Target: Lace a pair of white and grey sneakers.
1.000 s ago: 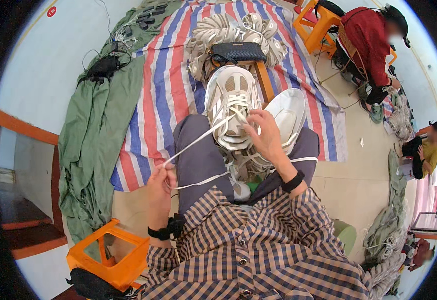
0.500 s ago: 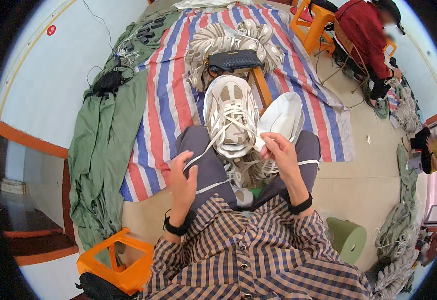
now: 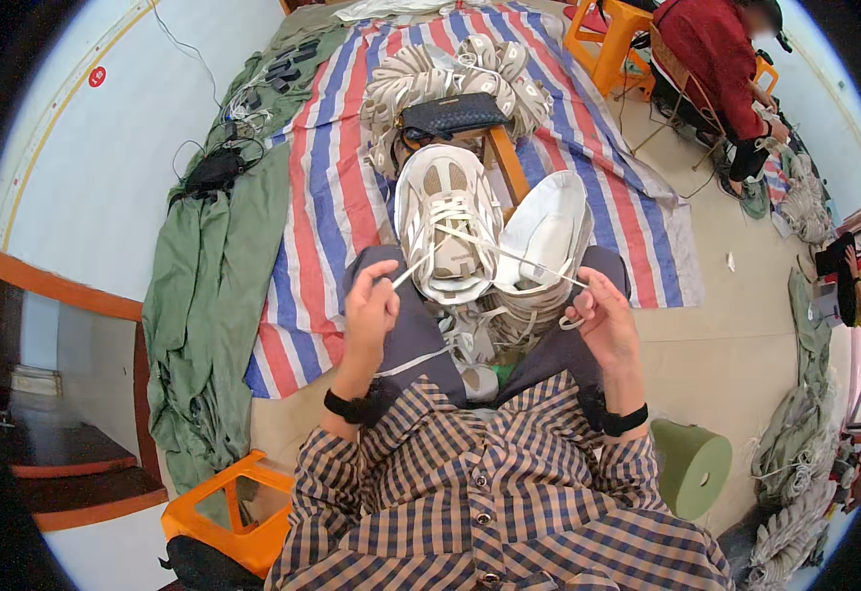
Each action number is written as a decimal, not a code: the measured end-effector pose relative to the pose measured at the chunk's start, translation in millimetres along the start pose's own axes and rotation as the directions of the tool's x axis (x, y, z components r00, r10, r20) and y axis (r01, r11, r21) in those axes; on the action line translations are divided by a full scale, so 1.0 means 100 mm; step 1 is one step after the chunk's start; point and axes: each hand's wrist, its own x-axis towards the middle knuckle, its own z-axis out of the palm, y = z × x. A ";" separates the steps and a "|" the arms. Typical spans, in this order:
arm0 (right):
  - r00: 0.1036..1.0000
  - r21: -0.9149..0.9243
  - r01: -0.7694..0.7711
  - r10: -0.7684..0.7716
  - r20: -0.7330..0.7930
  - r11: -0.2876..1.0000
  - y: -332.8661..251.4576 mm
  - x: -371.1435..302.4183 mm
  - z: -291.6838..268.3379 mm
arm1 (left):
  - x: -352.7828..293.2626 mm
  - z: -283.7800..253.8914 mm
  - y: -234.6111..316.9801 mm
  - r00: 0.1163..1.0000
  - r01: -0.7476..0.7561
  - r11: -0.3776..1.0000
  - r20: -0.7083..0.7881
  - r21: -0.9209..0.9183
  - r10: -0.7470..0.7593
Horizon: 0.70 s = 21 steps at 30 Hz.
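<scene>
A beige and white sneaker (image 3: 447, 219) is propped in front of my knees, its toe pointing away from me. White shoelace runs through its upper eyelets, and two loose lengths spread from the tongue. My left hand (image 3: 369, 310) pinches one length of shoelace (image 3: 414, 269) to the left of the shoe. My right hand (image 3: 604, 313) pinches the other length, drawn out taut to the right. A second sneaker (image 3: 546, 233), with its pale inside showing, stands to the right of the first, under that stretched lace. More shoes (image 3: 472, 345) lie lower between my legs.
Beyond the sneaker, a dark woven pouch (image 3: 452, 116) rests before a heap of sneakers (image 3: 413, 79) on a striped sheet (image 3: 340, 197). An orange stool (image 3: 228, 512) and a green roll (image 3: 691, 468) flank me. A person in red (image 3: 711, 64) sits far right.
Both hands have moved apart from the shoe's opening. My right hand has shifted right and down, and the lace now stretches tight across the second sneaker. My left fingers have closed on their lace.
</scene>
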 end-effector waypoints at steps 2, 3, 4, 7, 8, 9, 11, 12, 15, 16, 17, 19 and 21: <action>1.000 0.052 -0.018 0.017 0.015 0.998 0.02 0.02 -0.09 | 0.04 -0.08 0.03 1.000 -0.026 0.998 0.000 -0.050 0.026; 1.000 0.086 0.003 -0.004 0.010 0.996 0.03 0.02 -0.13 | 0.10 -0.14 0.00 1.000 -0.016 0.982 0.018 -0.190 0.020; 1.000 0.120 0.024 -0.025 0.004 0.993 0.04 0.02 -0.18 | 0.15 -0.21 -0.03 0.999 -0.002 0.945 0.038 -0.327 0.015; 0.995 0.195 0.091 -0.080 -0.061 0.977 -0.02 -0.01 -0.38 | 0.31 -0.31 0.00 0.998 0.040 0.901 -0.029 -0.433 -0.059; 0.995 0.196 0.089 -0.078 -0.063 0.976 -0.02 -0.01 -0.43 | 0.38 -0.40 -0.04 0.992 0.047 0.868 -0.080 -0.494 -0.099; 0.994 0.181 0.094 -0.081 -0.078 0.979 -0.03 0.00 -0.47 | 0.44 -0.46 -0.09 0.996 0.046 0.857 -0.046 -0.514 -0.081; 0.992 0.168 0.098 -0.082 -0.095 0.981 -0.03 -0.01 -0.47 | 0.48 -0.53 -0.15 0.996 0.087 0.876 0.012 -0.474 -0.092; 0.992 0.072 0.097 -0.090 -0.087 0.993 -0.05 -0.03 -0.45 | 0.48 -0.53 -0.17 0.992 0.126 0.893 0.071 -0.433 -0.105; 0.992 -0.116 0.090 -0.099 -0.075 0.989 -0.05 -0.07 -0.40 | 0.40 -0.28 -0.15 0.975 -0.065 0.983 -0.197 0.173 0.100; 0.991 -0.143 0.085 -0.098 -0.088 0.986 -0.04 -0.08 -0.39 | 0.40 -0.24 -0.16 0.976 -0.062 0.982 -0.197 0.177 0.097; 0.990 -0.170 0.080 -0.097 -0.098 0.982 -0.03 -0.07 -0.37 | 0.41 -0.21 -0.16 0.928 -0.228 0.881 -0.182 0.415 0.325; 0.988 -0.174 0.084 -0.105 -0.115 0.981 -0.03 -0.06 -0.36 | 0.34 -0.02 -0.05 0.824 -0.369 0.604 -0.052 0.707 0.564; 0.986 -0.178 0.093 -0.116 -0.122 0.980 -0.03 -0.07 -0.35 | 0.38 0.11 -0.04 0.792 -0.443 0.545 0.025 0.712 0.610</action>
